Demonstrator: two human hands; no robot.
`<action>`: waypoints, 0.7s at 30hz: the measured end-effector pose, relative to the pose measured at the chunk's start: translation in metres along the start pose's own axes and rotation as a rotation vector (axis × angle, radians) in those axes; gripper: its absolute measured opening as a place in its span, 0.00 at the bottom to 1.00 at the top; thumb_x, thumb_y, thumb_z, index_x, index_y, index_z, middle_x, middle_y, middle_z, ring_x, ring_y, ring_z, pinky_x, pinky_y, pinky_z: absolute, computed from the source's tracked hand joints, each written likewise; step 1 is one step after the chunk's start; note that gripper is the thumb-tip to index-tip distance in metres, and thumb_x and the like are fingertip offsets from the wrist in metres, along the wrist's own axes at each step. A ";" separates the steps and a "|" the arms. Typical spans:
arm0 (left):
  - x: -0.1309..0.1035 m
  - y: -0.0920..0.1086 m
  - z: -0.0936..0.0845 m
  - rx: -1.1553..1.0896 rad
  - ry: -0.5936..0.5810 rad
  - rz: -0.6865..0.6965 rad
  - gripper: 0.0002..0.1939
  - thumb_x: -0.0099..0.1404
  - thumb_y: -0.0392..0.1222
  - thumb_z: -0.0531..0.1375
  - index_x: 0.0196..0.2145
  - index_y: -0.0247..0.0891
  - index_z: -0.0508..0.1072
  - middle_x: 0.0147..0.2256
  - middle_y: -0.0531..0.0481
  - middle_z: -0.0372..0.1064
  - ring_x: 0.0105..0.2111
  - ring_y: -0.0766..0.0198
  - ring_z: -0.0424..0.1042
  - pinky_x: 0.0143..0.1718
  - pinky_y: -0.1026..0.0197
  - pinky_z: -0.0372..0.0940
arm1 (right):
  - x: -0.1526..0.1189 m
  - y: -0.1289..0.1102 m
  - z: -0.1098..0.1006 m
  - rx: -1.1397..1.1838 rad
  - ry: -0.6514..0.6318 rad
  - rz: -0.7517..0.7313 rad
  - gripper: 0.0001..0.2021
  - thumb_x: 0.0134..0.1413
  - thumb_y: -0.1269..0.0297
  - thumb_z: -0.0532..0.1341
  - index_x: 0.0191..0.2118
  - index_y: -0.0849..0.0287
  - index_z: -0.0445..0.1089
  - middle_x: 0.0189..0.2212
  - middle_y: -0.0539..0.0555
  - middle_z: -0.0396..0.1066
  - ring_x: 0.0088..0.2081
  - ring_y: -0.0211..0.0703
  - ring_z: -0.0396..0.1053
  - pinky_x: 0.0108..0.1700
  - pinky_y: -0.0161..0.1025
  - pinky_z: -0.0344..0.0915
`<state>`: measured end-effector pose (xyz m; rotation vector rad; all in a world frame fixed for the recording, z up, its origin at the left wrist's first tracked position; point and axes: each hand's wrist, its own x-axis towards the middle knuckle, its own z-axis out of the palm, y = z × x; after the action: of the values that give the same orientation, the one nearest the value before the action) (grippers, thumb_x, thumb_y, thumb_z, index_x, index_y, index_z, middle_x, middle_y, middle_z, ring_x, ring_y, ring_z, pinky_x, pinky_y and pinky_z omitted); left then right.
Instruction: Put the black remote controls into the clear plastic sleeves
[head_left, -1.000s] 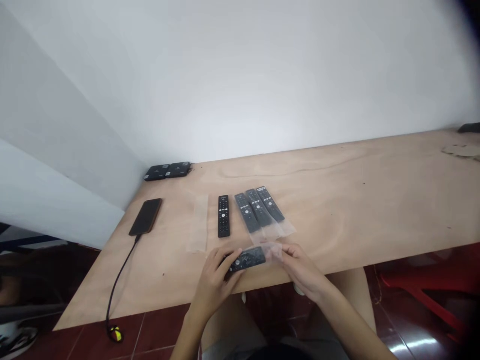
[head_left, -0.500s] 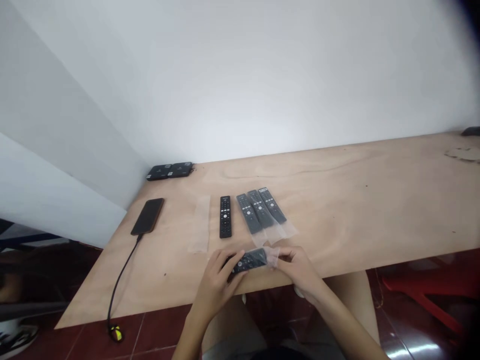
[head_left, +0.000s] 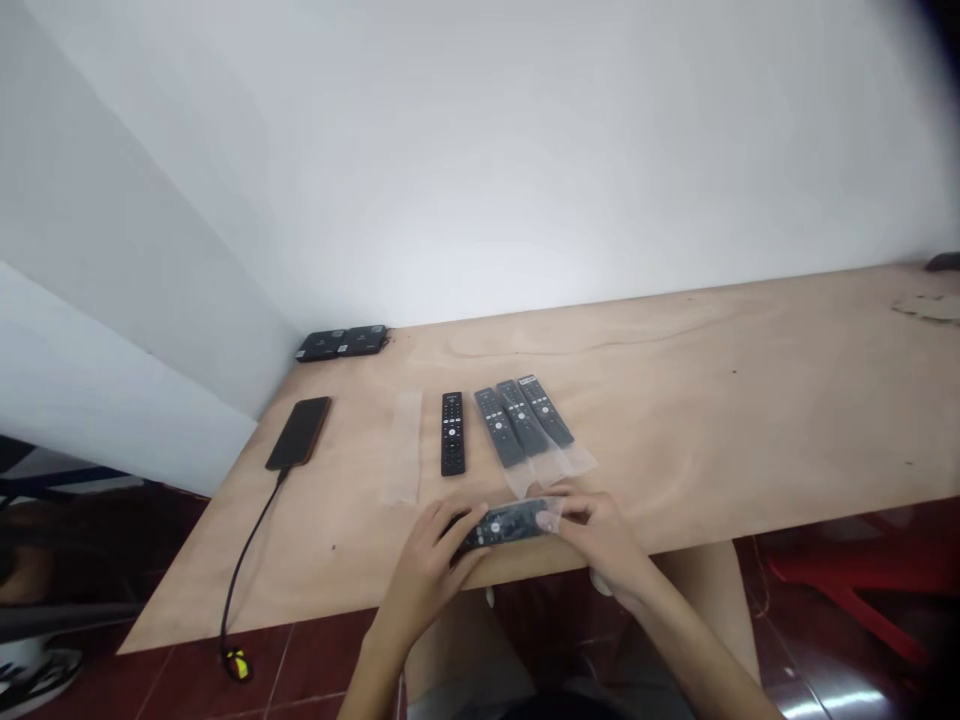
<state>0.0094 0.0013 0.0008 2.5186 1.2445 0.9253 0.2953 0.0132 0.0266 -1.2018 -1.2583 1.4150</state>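
A black remote control (head_left: pixel 514 522) in a clear plastic sleeve lies crosswise between my hands at the table's front edge. My left hand (head_left: pixel 439 545) is closed around its left end, thumb and fingers on opposite long sides. My right hand (head_left: pixel 596 530) pinches the sleeve (head_left: pixel 556 506) at the remote's right end. Just beyond lie three sleeved remotes (head_left: pixel 521 415), fanned side by side with the loose sleeve ends toward me. Left of them a bare black remote (head_left: pixel 453 433) rests upright in my view, and farther left a flat, clear plastic sleeve (head_left: pixel 406 445).
On the left a phone (head_left: pixel 298 432) lies face up, its black cable (head_left: pixel 247 555) hanging over the front edge. Two black boxes (head_left: pixel 341 343) sit at the back left against the wall. A red chair (head_left: pixel 847 580) stands below the wooden table (head_left: pixel 675 400) on the right.
The held remote reaches farther right, and more of its buttons show. My right fingers now overlap its right end, where before they held loose plastic beyond it. My left hand stays nearly in place.
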 end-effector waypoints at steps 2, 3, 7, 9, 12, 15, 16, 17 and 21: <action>-0.006 -0.005 -0.004 0.012 0.004 -0.031 0.26 0.77 0.41 0.65 0.69 0.48 0.69 0.56 0.39 0.75 0.55 0.48 0.76 0.55 0.45 0.76 | -0.006 0.002 -0.012 0.022 0.068 0.049 0.16 0.55 0.46 0.77 0.32 0.55 0.87 0.54 0.60 0.81 0.57 0.64 0.77 0.60 0.54 0.73; -0.010 -0.007 -0.006 0.014 0.005 -0.044 0.25 0.77 0.40 0.65 0.68 0.47 0.70 0.56 0.40 0.75 0.56 0.48 0.76 0.55 0.46 0.76 | -0.010 0.003 -0.020 0.029 0.107 0.077 0.17 0.54 0.45 0.77 0.32 0.55 0.87 0.56 0.61 0.81 0.57 0.65 0.77 0.58 0.54 0.75; -0.024 -0.016 -0.024 -0.008 -0.026 -0.068 0.20 0.76 0.40 0.65 0.64 0.47 0.74 0.56 0.40 0.75 0.57 0.49 0.75 0.57 0.46 0.75 | -0.024 0.017 -0.055 0.041 0.272 0.151 0.20 0.54 0.43 0.77 0.37 0.56 0.86 0.50 0.62 0.83 0.48 0.63 0.80 0.45 0.50 0.79; -0.031 -0.021 -0.037 -0.020 -0.056 -0.082 0.21 0.75 0.42 0.67 0.63 0.47 0.75 0.57 0.40 0.75 0.59 0.47 0.74 0.60 0.44 0.74 | -0.029 0.023 -0.070 0.055 0.317 0.133 0.22 0.53 0.44 0.77 0.43 0.56 0.85 0.48 0.61 0.83 0.47 0.62 0.80 0.42 0.48 0.79; -0.040 -0.028 -0.052 -0.005 -0.059 -0.143 0.22 0.75 0.45 0.66 0.64 0.48 0.74 0.59 0.41 0.74 0.61 0.46 0.72 0.62 0.42 0.71 | -0.032 0.028 -0.082 0.014 0.336 0.082 0.27 0.53 0.45 0.77 0.53 0.56 0.82 0.49 0.61 0.83 0.48 0.60 0.79 0.42 0.46 0.78; -0.050 -0.035 -0.057 0.098 0.075 -0.248 0.19 0.76 0.47 0.64 0.62 0.47 0.76 0.57 0.42 0.75 0.57 0.47 0.74 0.59 0.44 0.72 | -0.033 0.026 -0.081 -0.104 0.312 0.041 0.26 0.56 0.43 0.75 0.54 0.55 0.81 0.48 0.60 0.84 0.49 0.59 0.79 0.47 0.49 0.77; -0.054 -0.036 -0.057 0.148 0.127 -0.291 0.19 0.76 0.50 0.64 0.61 0.46 0.77 0.54 0.42 0.76 0.54 0.46 0.75 0.57 0.44 0.72 | -0.033 0.025 -0.078 -0.141 0.303 0.036 0.26 0.56 0.42 0.74 0.53 0.55 0.82 0.47 0.59 0.84 0.49 0.60 0.79 0.48 0.49 0.77; -0.058 -0.037 -0.056 0.194 0.169 -0.337 0.19 0.75 0.53 0.65 0.59 0.45 0.78 0.52 0.42 0.77 0.52 0.46 0.75 0.55 0.43 0.72 | -0.033 0.023 -0.074 -0.170 0.295 0.034 0.26 0.55 0.42 0.74 0.52 0.55 0.83 0.45 0.59 0.84 0.48 0.60 0.80 0.48 0.50 0.78; -0.074 -0.035 -0.051 0.234 0.238 -0.518 0.22 0.70 0.63 0.66 0.47 0.43 0.82 0.45 0.42 0.79 0.46 0.44 0.75 0.50 0.42 0.71 | -0.030 0.018 -0.061 -0.210 0.268 0.030 0.26 0.52 0.39 0.75 0.46 0.56 0.84 0.38 0.58 0.84 0.42 0.59 0.80 0.44 0.50 0.79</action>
<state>-0.0785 -0.0390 -0.0070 2.0950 2.0526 1.0066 0.3601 -0.0091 0.0107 -1.5031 -1.2246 1.1181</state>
